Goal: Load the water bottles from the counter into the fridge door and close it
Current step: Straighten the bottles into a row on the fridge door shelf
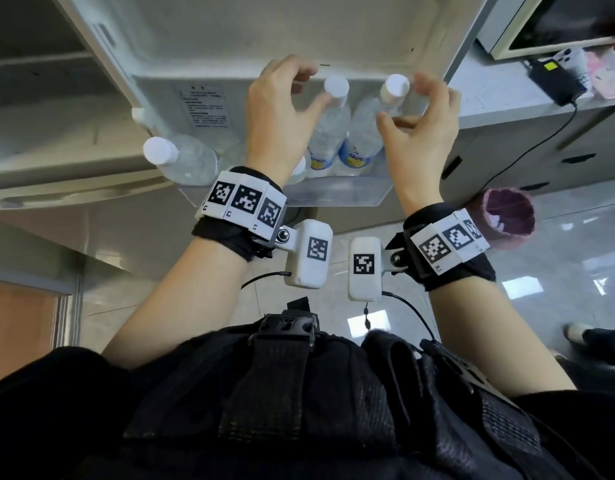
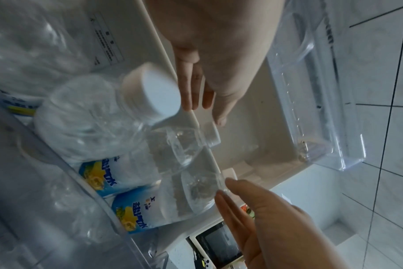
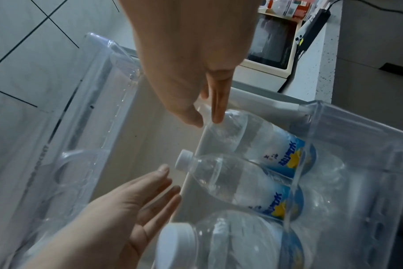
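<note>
The fridge door (image 1: 264, 32) stands open in front of me. Its clear lower shelf (image 1: 351, 197) holds several water bottles with white caps. Two labelled bottles (image 1: 328, 133) (image 1: 365, 129) stand side by side, another bottle (image 1: 183, 161) stands at the left, and one is mostly hidden behind my left wrist. My left hand (image 1: 309, 86) hovers over the middle bottle's cap with fingers loosely bent and holds nothing. My right hand (image 1: 401, 100) hovers by the right bottle's cap, also empty. In the wrist views both hands (image 2: 196, 94) (image 3: 209, 116) show relaxed fingers beside the bottle (image 3: 230, 174) necks.
A grey counter (image 1: 489, 95) at the right carries a microwave (image 1: 558, 22) and a black power adapter (image 1: 555, 81) with a cable. A purple bin (image 1: 507, 216) stands on the tiled floor. The fridge body (image 1: 39, 98) is at left. An upper clear door bin (image 2: 311, 91) sits above the bottles.
</note>
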### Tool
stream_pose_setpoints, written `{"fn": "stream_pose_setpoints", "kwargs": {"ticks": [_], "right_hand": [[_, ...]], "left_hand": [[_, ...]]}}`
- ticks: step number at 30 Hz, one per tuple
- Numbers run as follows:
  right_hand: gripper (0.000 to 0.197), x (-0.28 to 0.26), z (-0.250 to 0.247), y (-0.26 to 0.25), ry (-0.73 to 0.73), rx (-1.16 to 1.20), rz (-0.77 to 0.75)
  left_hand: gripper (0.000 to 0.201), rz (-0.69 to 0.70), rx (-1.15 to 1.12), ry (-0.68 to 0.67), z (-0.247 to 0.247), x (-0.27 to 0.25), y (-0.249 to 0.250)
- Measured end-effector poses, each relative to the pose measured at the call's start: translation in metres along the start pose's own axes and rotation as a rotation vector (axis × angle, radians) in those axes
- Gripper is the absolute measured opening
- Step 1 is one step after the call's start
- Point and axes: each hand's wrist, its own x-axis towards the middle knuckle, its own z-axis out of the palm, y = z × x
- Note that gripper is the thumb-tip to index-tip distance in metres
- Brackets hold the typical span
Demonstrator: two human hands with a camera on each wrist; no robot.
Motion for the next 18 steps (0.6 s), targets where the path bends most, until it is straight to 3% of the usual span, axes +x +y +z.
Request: {"fn": "stream_pose_setpoints", "kwargs": {"ticks": [3,5,8,11,15,18], "right_hand": [[0.026,-0.01,0.004,-0.001,-0.027,-0.009,-0.028],[0.021,-0.019,0.008,-0.002,-0.211,-0.022,-0.021],[0.035,-0.034,0.015,-0.005,-0.527,-0.071,0.015],[0.055,-0.05,0.024,-0.008,-0.715,-0.088,-0.025],[0.068,-0.064,0.036,-0.012,-0.744,-0.146,-0.087],[0.064,-0.069,0.044,-0.017,-0.698,-0.132,-0.097]], "left_hand": [[0.018,0.023,0.002,0.078,-0.015,-0.011,-0.002],[0.013,0.032,0.013,0.131,-0.026,-0.021,-0.003],[0.013,0.017,0.063,0.163,-0.042,-0.039,-0.004],[0.021,0.001,0.188,0.133,-0.058,-0.058,-0.015],[0.042,-0.08,0.343,-0.031,-0.076,-0.078,-0.033],[0.038,-0.171,0.368,-0.1,-0.085,-0.078,-0.044]]}}
